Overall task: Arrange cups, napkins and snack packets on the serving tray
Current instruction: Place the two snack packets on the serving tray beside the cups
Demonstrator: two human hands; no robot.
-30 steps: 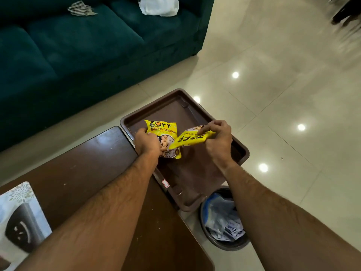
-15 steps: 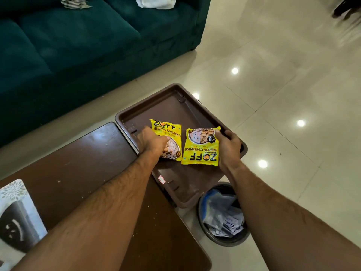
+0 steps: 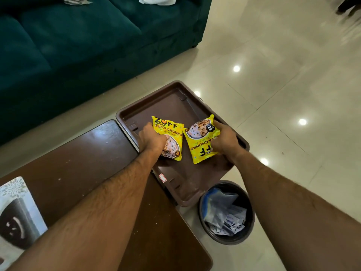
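Observation:
A brown plastic serving tray (image 3: 172, 106) hangs partly over the right end of a dark wooden table (image 3: 82, 153). Two yellow soya-chunk snack packets lie side by side in it. My left hand (image 3: 151, 140) grips the left edge of the left packet (image 3: 172, 132), which reads upright. My right hand (image 3: 224, 140) holds the right edge of the right packet (image 3: 199, 143), its fingers curled over it; this packet lies turned upside down and slightly tilted. No cups or napkins are visible on the tray.
A dark round bin (image 3: 227, 213) with plastic wrappers stands on the tiled floor just below the tray's near corner. A teal sofa (image 3: 78, 42) fills the far left. A printed white card or box (image 3: 17, 214) lies at the table's near left.
My right hand has laid its packet flat on the tray beside the left one, where a second ago it was held up folded. The left packet has settled lower onto the tray.

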